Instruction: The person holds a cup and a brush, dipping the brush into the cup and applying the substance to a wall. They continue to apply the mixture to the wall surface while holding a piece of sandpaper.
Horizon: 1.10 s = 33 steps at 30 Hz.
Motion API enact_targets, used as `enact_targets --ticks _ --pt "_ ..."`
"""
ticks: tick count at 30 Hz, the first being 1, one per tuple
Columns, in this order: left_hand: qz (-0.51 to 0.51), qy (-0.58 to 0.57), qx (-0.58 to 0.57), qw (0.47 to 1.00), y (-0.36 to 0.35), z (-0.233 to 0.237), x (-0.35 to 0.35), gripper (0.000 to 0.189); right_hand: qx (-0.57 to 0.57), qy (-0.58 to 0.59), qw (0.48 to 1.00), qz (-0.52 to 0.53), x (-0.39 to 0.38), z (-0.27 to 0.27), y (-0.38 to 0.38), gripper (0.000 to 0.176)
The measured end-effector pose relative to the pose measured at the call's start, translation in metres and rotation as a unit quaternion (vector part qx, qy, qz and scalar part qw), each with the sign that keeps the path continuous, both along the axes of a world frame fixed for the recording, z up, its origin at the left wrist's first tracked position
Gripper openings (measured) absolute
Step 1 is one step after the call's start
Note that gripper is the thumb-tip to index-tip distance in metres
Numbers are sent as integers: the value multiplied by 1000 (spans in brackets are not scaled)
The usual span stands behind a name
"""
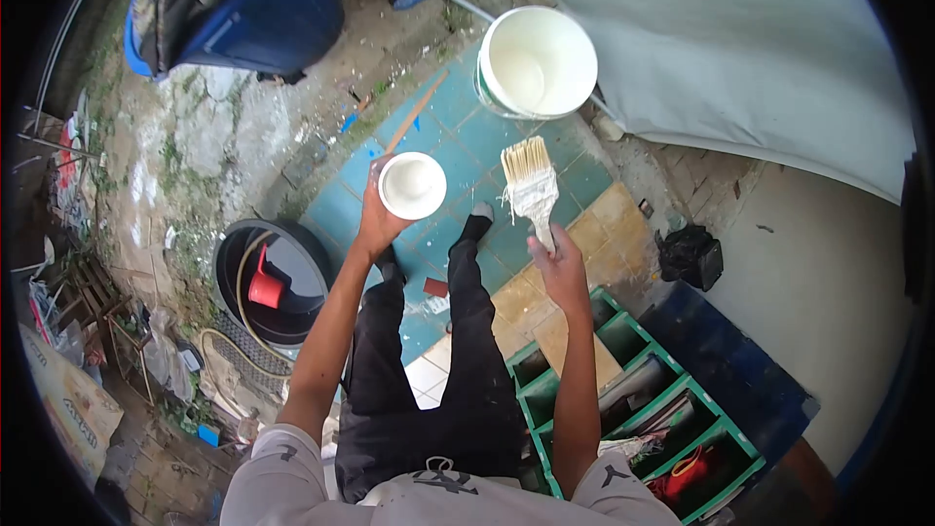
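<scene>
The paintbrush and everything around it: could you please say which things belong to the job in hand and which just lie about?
Job:
- paintbrush, in right hand
- white cup, in left hand
- white bucket, probably

Lying about, apparently:
- black tub with red scoop
- blue bin
- black bag
- green crate

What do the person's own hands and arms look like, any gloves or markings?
No gloves: left hand and right hand are bare. Forearms are uncovered, no watch or band visible. The left sleeve and right sleeve are short, pale grey, each with a dark printed mark.
</scene>
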<state>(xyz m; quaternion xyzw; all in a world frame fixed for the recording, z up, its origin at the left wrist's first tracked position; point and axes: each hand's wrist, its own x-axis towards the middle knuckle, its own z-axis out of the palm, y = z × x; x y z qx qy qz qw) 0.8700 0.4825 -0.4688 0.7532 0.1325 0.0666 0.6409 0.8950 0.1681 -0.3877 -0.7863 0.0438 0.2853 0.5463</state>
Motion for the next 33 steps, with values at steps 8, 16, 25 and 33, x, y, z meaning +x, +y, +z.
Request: enact_targets --ticks 8,16,25,33 --pt "-81 -17 -41 996 -9 253 -14 85 12 -117 991 -59 -35 274 -33 39" --pt "-186 8 -119 975 -78 363 -23 53 -44 -157 975 -153 -108 409 -91 44" --pt "-412 -35 -62 908 -223 367 26 60 -55 -228 920 -314 -144 431 -197 42" --pt "-446 -131 41 884 -385 399 89 80 -101 -291 875 -373 -118 476 -301 34"
